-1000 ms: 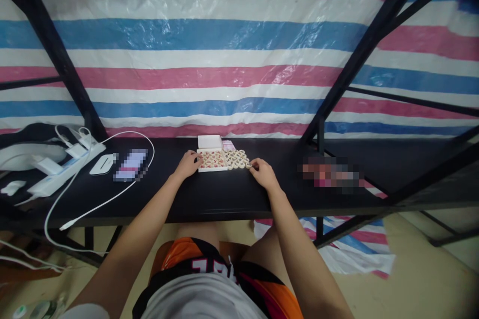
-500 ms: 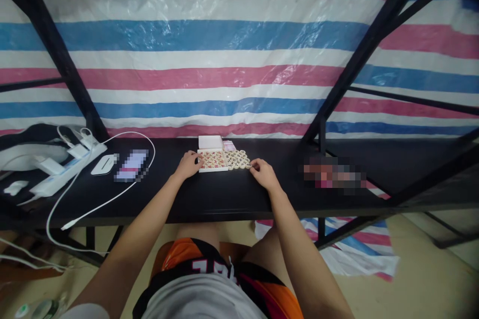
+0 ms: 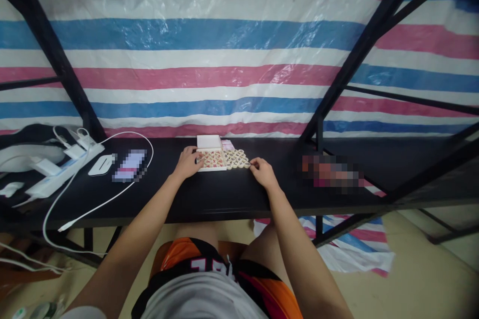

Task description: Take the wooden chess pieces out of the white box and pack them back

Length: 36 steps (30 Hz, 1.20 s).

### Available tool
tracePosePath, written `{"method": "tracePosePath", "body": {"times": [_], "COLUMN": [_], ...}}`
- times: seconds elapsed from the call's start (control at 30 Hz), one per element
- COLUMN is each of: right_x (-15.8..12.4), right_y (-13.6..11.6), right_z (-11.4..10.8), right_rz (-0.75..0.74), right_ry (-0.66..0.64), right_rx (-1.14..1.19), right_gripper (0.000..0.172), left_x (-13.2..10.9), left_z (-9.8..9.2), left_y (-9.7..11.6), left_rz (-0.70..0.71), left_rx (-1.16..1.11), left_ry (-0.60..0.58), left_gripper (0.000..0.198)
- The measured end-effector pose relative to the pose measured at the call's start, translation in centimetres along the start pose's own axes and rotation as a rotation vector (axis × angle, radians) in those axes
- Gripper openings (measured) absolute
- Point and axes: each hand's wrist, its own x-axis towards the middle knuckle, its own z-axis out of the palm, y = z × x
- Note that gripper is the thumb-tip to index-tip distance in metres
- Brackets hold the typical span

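Round cream xiangqi pieces with red characters lie in a white box (image 3: pixel 211 169), whose lid (image 3: pixel 209 141) is flipped back. Against its right side, dark-marked xiangqi pieces (image 3: pixel 236 159) lie close together on the black tabletop. My left hand (image 3: pixel 186 163) rests at the box's left edge, thumb and fingers apart and curved over it, with the fingertips at the red pieces. At the right end of the dark-marked group, my right hand (image 3: pixel 264 173) has its thumb and fingers drawn together on an edge piece, which the fingertips partly cover.
On the left of the black tabletop (image 3: pixel 224 199) are a phone (image 3: pixel 129 165), a white device (image 3: pixel 102 165), a power strip (image 3: pixel 63 174) and a loose white cable (image 3: pixel 103 204). A pinkish paper (image 3: pixel 227 145) lies behind the pieces. A blurred item (image 3: pixel 331 173) sits right. Black metal posts (image 3: pixel 339 75) frame the space.
The left fingers have shifted slightly and spread a little at the box's edge. My right hand stays at the same end of the pieces. The whole view has drifted slightly.
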Motion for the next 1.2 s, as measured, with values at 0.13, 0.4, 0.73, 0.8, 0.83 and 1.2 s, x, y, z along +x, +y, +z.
{"method": "tracePosePath", "body": {"times": [0.13,0.4,0.73,0.8,0.83,1.2], "right_x": [0.0,0.0,0.0,0.0,0.0,0.0], "right_y": [-0.1,0.0,0.1,0.0,0.0,0.0], "right_z": [-0.1,0.0,0.0,0.0,0.0,-0.1], "right_rz": [0.006,0.008,0.011,0.007,0.006,0.018], "right_ry": [0.000,-0.013,-0.015,-0.014,-0.012,-0.013], "right_rx": [-0.001,0.004,-0.010,-0.016,-0.017,-0.006], "right_gripper": [0.014,0.014,0.014,0.014,0.014,0.014], "left_x": [0.0,0.4,0.4,0.4,0.5,0.8], "left_z": [0.0,0.8,1.1,1.1,1.1,1.0], "left_y": [0.6,0.9,1.5,1.5,1.5,1.4], "left_rz": [0.081,0.149,0.131,0.150,0.158,0.170], "left_rx": [-0.020,0.043,0.078,0.078,0.076,0.085], "left_ry": [-0.096,-0.199,-0.165,-0.170,-0.172,-0.168], "left_gripper": [0.030,0.045,0.041,0.041,0.041,0.041]}}
